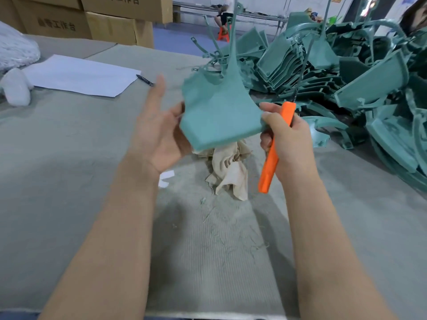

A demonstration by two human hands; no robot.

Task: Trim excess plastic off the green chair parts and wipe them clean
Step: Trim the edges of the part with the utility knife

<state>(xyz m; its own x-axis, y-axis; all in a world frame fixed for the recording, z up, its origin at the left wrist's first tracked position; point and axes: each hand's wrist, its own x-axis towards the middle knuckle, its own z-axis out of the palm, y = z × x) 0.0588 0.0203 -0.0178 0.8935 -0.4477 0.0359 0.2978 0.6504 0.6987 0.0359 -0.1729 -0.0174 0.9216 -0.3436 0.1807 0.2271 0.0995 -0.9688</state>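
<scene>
A green chair part (217, 109), a flat curved panel with a long thin stem rising from its top, hangs above the table in the middle of the view. My left hand (157, 130) is at its left edge, palm up and fingers straight, the thumb touching the panel. My right hand (286, 139) grips an orange-handled knife (275, 151) and also pinches the panel's right corner with thumb and forefinger. A crumpled beige cloth (231, 167) lies on the table just below the panel.
A large heap of green chair parts (346, 72) fills the right side of the table (69, 158). A white sheet (80, 76) with a black pen (145, 80) lies far left. Cardboard boxes (97, 21) stand behind. A person sits on an orange stool in the distance.
</scene>
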